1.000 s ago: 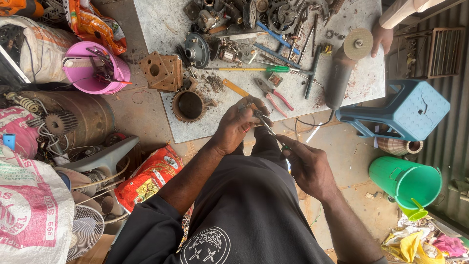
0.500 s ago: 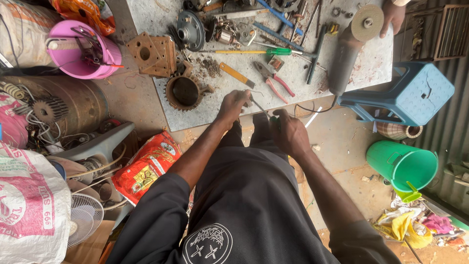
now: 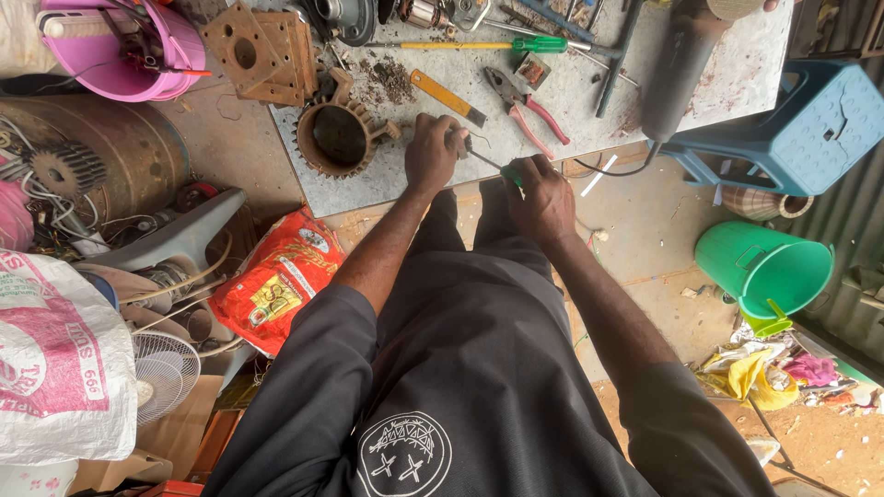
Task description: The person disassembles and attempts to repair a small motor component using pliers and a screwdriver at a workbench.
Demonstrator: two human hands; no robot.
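Head view looks down on a grey metal work slab [image 3: 552, 101], and everything is placed against its near edge; the left hand [image 3: 433, 152] rests on the slab just inside that edge, fingers curled and pressed around a small metal part [image 3: 458, 140] that is mostly hidden in the fist; the right hand [image 3: 543, 198] sits just off the edge, closed around the green handle of a screwdriver [image 3: 493, 166] whose thin shaft runs up to the part in the left hand. The part looks small, stiff and light, likely greasy enough to slip; pinching it low against the slab, as the left hand does, seems the surest hold; the screwdriver is rigid and best gripped at the handle, not on the bare shaft. Further in from the edge, just left of the left hand, lies a round rusty motor housing [image 3: 339, 138], probably heavy; beyond it a brown square plate [image 3: 253, 51]; toward the middle of the slab lie red-handled pliers [image 3: 527, 109] and a yellow utility knife [image 3: 447, 97]; off the slab's right end stand a blue plastic stool [image 3: 810, 115] and a green bucket [image 3: 764, 267].
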